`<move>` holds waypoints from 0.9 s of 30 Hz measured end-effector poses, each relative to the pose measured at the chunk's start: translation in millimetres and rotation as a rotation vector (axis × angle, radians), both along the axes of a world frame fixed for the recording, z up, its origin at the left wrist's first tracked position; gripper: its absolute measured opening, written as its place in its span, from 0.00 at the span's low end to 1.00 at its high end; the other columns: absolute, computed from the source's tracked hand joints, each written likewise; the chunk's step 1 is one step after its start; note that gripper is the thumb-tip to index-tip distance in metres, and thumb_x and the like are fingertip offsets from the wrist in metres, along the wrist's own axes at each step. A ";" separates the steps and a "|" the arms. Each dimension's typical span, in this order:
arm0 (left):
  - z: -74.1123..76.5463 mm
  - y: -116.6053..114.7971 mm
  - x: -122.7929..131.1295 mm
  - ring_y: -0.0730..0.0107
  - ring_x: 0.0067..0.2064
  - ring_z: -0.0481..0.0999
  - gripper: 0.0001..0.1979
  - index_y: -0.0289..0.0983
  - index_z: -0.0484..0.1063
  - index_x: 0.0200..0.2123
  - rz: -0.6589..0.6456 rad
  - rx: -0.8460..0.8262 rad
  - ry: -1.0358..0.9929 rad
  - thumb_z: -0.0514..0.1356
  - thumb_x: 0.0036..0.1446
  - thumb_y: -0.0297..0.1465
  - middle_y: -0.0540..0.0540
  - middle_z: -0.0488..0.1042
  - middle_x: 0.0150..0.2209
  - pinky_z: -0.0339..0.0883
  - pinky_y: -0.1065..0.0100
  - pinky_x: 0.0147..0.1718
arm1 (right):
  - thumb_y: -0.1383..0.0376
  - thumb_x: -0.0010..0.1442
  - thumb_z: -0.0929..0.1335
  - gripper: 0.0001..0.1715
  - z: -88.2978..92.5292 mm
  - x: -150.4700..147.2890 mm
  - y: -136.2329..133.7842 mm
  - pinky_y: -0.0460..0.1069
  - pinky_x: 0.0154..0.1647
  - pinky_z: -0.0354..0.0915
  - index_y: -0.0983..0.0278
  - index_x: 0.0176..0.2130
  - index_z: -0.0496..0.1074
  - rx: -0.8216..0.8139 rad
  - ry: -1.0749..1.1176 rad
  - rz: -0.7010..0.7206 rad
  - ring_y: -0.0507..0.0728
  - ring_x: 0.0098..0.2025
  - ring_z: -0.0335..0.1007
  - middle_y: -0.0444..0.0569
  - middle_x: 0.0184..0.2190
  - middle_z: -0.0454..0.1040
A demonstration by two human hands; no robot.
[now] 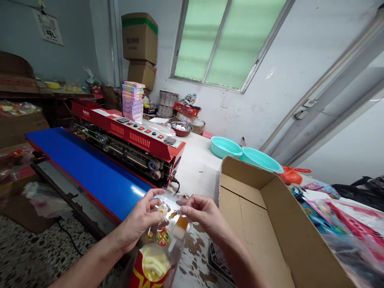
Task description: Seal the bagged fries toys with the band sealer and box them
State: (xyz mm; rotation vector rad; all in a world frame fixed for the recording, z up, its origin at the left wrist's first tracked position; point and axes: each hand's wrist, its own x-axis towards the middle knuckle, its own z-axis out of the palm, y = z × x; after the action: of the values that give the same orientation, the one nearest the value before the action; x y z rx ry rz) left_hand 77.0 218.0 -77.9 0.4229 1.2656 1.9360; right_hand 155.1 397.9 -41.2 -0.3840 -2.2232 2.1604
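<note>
Both my hands hold a clear plastic bag (pixel 163 236) by its top edge, low in the middle of the view. My left hand (pixel 141 218) pinches the left corner and my right hand (pixel 204 214) the right corner. Inside the bag are a red carton of yellow chip-shaped toys (pixel 151 266) and small colourful pieces. Just beyond my hands runs the blue conveyor belt (pixel 90 168) of a red sealing machine (pixel 135 138).
An open cardboard box (pixel 270 224) stands right of my hands. Two teal basins (pixel 240 152) sit behind it. Packaged toys (pixel 339 216) lie at the far right. A stack of pink boxes (pixel 133 100) and a metal bowl (pixel 181 128) are behind the machine.
</note>
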 end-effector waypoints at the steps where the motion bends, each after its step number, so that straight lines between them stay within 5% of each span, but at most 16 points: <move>1: 1.2 0.5 0.4 0.65 0.39 0.74 0.30 0.40 0.53 0.55 -0.002 -0.006 0.016 0.62 0.50 0.30 0.42 0.71 0.45 0.69 0.65 0.36 | 0.55 0.45 0.76 0.18 -1.2 -0.5 -0.6 0.45 0.30 0.62 0.66 0.23 0.71 -0.009 -0.017 0.009 0.55 0.35 0.71 0.50 0.28 0.77; 5: 4.4 4.6 1.9 0.69 0.38 0.72 0.33 0.41 0.54 0.55 0.062 -0.101 0.069 0.65 0.48 0.33 0.46 0.69 0.42 0.67 0.69 0.35 | 0.55 0.45 0.76 0.18 -9.1 -2.3 -5.2 0.45 0.29 0.60 0.67 0.25 0.75 -0.032 -0.011 -0.021 0.49 0.25 0.65 0.47 0.24 0.75; 15: -2.6 6.5 2.1 0.71 0.35 0.70 0.36 0.42 0.53 0.57 0.089 -0.161 0.190 0.65 0.45 0.33 0.47 0.64 0.42 0.65 0.72 0.30 | 0.55 0.43 0.77 0.17 -17.0 -3.0 -14.6 0.48 0.32 0.63 0.66 0.25 0.76 -0.004 0.016 -0.097 0.51 0.28 0.67 0.50 0.27 0.77; 22: 1.6 3.8 -0.4 0.72 0.34 0.72 0.35 0.44 0.55 0.57 0.089 -0.087 0.018 0.66 0.46 0.32 0.45 0.69 0.46 0.66 0.71 0.31 | 0.56 0.42 0.77 0.16 -11.2 -4.2 -14.1 0.48 0.33 0.63 0.65 0.24 0.76 -0.044 0.038 -0.109 0.52 0.30 0.68 0.51 0.31 0.78; 24: 0.7 2.6 -5.4 0.69 0.35 0.74 0.29 0.39 0.63 0.53 0.103 -0.091 -0.078 0.65 0.49 0.38 0.43 0.73 0.44 0.67 0.70 0.32 | 0.56 0.43 0.77 0.15 -10.7 -4.1 -13.8 0.48 0.34 0.64 0.65 0.23 0.76 -0.048 0.036 -0.100 0.53 0.31 0.69 0.51 0.32 0.78; 27: -1.4 2.5 -13.3 0.72 0.28 0.72 0.18 0.31 0.73 0.34 0.134 -0.142 -0.116 0.65 0.47 0.40 0.43 0.76 0.32 0.64 0.73 0.26 | 0.57 0.43 0.77 0.15 -13.6 -5.0 -14.4 0.47 0.33 0.64 0.65 0.23 0.76 -0.023 0.030 -0.096 0.52 0.30 0.69 0.51 0.30 0.78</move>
State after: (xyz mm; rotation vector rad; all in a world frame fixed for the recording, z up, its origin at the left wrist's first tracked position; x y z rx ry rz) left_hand 63.7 220.5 -79.3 0.1552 1.3741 1.9355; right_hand 150.1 383.5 -54.8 -0.4464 -2.1194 2.1308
